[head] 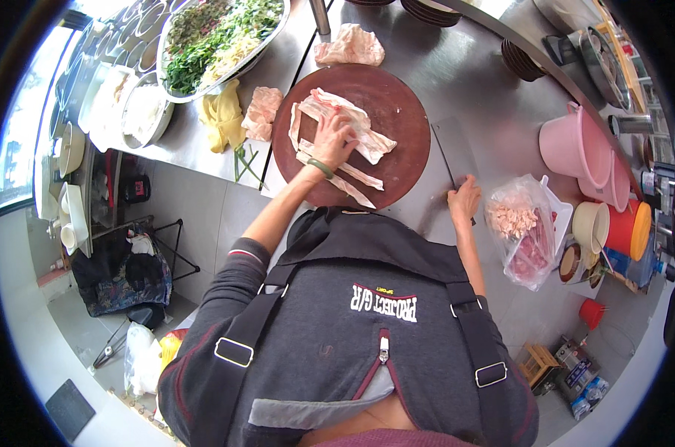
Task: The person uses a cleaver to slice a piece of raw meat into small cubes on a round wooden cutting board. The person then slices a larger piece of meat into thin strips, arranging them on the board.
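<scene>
On a round reddish-brown chopping board [407, 112] lie a pale slab of raw meat or skin [374, 137] and several long strips [351, 190] of it. My left hand [334, 137], a green bangle at its wrist, reaches over the board with its fingertips down on the slab's left part. Whether they pinch it is hidden. To the right of the board, my right hand [465, 198] is closed around the handle of a cleaver [456, 148]. Its broad blade points away from me over the steel table, apart from the meat.
Another pale piece [350, 46] lies behind the board. Left of it are a further piece [262, 112], a yellow cloth-like item [224, 117] and a tray of chopped greens [203, 61]. On the right are a plastic bag of cut meat [521, 223] and pink buckets [566, 142].
</scene>
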{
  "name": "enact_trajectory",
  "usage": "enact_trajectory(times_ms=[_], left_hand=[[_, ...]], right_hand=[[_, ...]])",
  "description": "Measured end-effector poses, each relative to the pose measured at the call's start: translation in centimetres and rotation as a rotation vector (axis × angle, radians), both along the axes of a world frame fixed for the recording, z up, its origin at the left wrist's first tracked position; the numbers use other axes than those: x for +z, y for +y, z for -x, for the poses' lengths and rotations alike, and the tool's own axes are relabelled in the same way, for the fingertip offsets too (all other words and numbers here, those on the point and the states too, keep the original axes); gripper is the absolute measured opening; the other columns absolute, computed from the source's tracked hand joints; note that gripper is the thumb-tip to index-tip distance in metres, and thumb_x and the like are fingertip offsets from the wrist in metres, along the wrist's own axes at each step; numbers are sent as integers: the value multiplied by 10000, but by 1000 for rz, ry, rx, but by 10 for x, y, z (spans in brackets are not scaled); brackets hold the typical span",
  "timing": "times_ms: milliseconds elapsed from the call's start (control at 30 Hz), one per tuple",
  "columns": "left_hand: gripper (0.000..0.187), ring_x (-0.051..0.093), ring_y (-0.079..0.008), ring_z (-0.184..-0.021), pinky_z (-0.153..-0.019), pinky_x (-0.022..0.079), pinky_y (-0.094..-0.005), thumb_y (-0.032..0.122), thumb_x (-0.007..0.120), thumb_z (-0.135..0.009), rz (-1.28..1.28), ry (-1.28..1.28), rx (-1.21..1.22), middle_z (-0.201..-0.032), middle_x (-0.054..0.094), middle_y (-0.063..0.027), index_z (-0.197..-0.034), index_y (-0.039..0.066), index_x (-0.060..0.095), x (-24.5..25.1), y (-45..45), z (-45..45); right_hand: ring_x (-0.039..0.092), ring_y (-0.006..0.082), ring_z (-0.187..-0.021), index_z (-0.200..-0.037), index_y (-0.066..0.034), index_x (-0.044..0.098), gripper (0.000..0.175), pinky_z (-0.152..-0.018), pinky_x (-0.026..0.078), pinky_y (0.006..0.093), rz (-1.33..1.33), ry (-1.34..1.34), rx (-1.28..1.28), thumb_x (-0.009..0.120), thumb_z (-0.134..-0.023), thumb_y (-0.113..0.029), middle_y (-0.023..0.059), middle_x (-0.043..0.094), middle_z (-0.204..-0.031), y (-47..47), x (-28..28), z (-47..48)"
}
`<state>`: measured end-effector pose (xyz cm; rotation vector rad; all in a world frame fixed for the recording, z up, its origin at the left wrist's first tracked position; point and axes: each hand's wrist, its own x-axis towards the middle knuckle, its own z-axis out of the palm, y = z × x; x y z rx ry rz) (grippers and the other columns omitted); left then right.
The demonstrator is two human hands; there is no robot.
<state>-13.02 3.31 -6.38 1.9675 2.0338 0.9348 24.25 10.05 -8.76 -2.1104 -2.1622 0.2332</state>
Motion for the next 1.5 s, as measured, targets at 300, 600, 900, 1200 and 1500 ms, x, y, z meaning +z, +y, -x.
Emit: enact_trajectory(times_ms=[300, 600, 900, 1200, 1500], left_hand=[[261, 443, -351, -1311, -1108, 325, -527, 148, 784, -751, -49, -42, -328, -1302, 531, -121, -925, 88, 599, 10, 8, -13], [313, 505, -346, -1174, -987, 444, -444, 187, 812, -692, 10, -70, 6, -1193, 558, -141, -910, 44, 638, 22, -24, -46], [410, 474, -368, -1246, -1034, 410, -468, 225, 822, -678, 23, -71, 60, -1274, 498, -175, -980, 38, 617, 25, -31, -51], [451, 463, -361, -1284, -1091, 367, -539, 269, 801, -706, 63, -33, 74, -1292, 482, -174, -1047, 57, 596, 22, -33, -51], [442, 435, -356, -1320, -1108, 345, -533, 271, 782, -710, 55, -36, 80, -1292, 494, -169, -1050, 56, 599, 17, -33, -51]], right_hand=[[630, 220, -605, -1107, -30, 494, 347, -594, 518, 401, 95, 888, -98, 685, -871, -199, 110, 620, -714, -20, 45, 30], [692, 398, -726, -1138, -45, 623, 235, -597, 521, 432, 117, 791, 361, 608, -957, -195, 223, 670, -794, -67, 63, 116], [679, 405, -701, -1113, -32, 615, 192, -572, 510, 437, 126, 759, 460, 584, -967, -152, 208, 653, -743, -71, 53, 114], [674, 446, -752, -1099, 1, 597, 203, -589, 504, 494, 106, 733, 498, 562, -972, -153, 263, 656, -786, -54, 57, 139], [660, 454, -721, -1126, 21, 582, 236, -559, 492, 493, 245, 769, 533, 555, -978, -161, 273, 627, -730, -30, 55, 170]])
